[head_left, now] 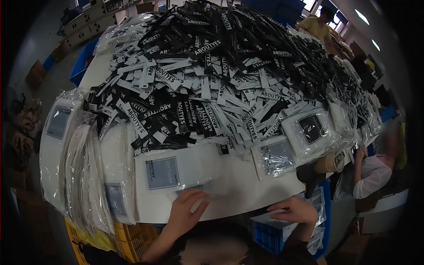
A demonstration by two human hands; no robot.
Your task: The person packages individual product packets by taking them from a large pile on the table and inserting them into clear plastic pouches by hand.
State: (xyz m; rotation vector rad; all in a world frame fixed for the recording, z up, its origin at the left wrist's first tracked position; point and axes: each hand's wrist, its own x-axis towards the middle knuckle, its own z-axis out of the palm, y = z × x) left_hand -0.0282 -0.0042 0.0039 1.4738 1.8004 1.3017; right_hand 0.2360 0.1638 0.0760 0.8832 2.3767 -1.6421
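Observation:
My left hand (187, 210) is at the front edge of the white table (234, 203), thumb and fingers apart. Its fingertips are by the lower edge of a flat clear plastic bag (201, 165) with a grey ABOUTYES label. Part of another grey label shows just above those fingers. Over at the right, my right hand (296, 210) hovers by the table edge, fingers stretched leftward and thumb apart. Beneath it is a pale flat packet (271, 219) over a blue crate (265, 236); whether the hand touches it, I cannot tell.
A large heap of black and white ABOUTYES strips (212, 84) covers the table's back. Stacked clear bags (75, 163) stand at left, more labelled bags (309, 132) at right. A cup (331, 163) is near the right edge. A yellow crate (132, 243) sits below. Other people work nearby.

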